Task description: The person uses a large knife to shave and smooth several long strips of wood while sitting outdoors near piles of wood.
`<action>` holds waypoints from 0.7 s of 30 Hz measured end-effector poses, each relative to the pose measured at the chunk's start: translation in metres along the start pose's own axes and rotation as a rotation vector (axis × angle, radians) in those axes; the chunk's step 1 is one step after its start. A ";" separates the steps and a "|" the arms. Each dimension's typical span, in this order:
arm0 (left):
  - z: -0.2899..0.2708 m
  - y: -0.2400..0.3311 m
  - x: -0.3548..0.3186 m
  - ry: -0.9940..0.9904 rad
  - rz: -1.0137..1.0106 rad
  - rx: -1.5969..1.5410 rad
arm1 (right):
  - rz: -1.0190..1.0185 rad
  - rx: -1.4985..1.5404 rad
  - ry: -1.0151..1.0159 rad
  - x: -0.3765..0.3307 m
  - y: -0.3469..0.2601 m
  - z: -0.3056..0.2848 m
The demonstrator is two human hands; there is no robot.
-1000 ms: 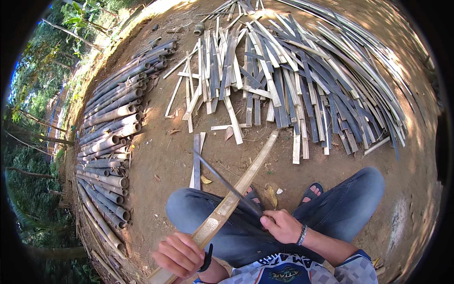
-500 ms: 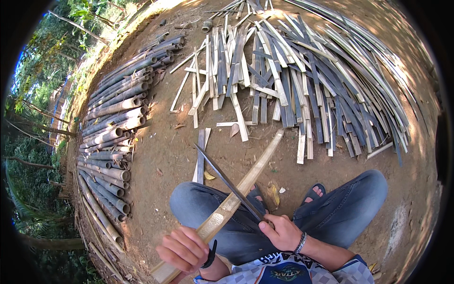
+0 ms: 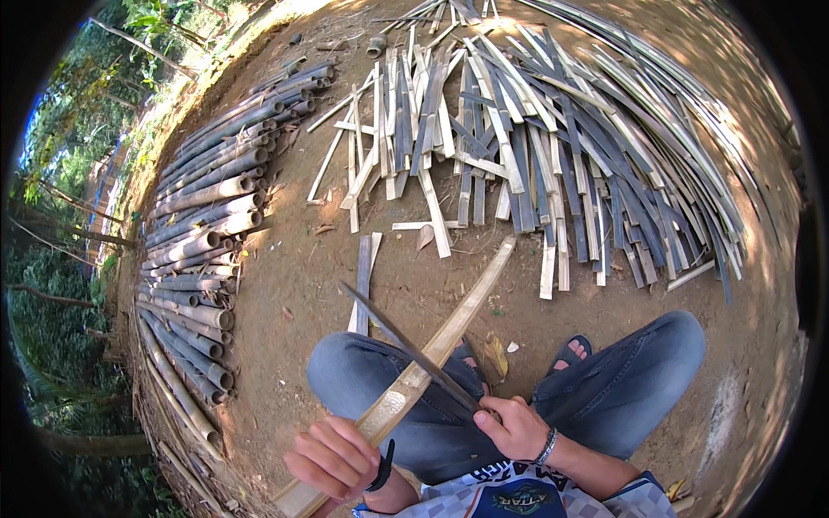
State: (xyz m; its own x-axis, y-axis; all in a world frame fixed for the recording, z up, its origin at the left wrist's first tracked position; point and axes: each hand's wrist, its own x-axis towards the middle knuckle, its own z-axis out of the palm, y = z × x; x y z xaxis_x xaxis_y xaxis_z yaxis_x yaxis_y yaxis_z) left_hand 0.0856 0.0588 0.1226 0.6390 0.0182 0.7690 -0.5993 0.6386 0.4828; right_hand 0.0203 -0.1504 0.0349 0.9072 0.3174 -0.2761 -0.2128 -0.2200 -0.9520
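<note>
The bamboo strip's [image 3: 432, 354] near end runs off the lower edge.

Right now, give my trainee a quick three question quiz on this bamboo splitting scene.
1. True or false: the right hand grips a long dark blade.
2. What does the left hand hold?
A. a whole round pole
B. a pale bamboo slat
C. a rope
3. Fill in: the round bamboo poles lie stacked on the person's ____ side.

Key: 1 true; 2 B; 3 left.
</note>
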 end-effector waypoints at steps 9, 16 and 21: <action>0.001 -0.001 0.003 -0.027 -0.008 0.003 | 0.003 0.042 0.042 -0.002 -0.001 0.001; 0.003 -0.002 0.003 -0.048 -0.010 0.006 | 0.001 0.033 0.039 0.002 0.010 -0.003; 0.003 0.000 0.004 -0.058 -0.023 0.008 | 0.020 0.152 0.019 0.001 0.006 -0.004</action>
State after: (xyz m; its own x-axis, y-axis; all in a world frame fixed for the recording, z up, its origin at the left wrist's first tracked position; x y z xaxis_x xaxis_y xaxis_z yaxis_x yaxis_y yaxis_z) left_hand 0.0867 0.0564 0.1263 0.6235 -0.0411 0.7807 -0.5889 0.6321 0.5036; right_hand 0.0212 -0.1558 0.0292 0.9087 0.2967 -0.2937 -0.2818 -0.0834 -0.9559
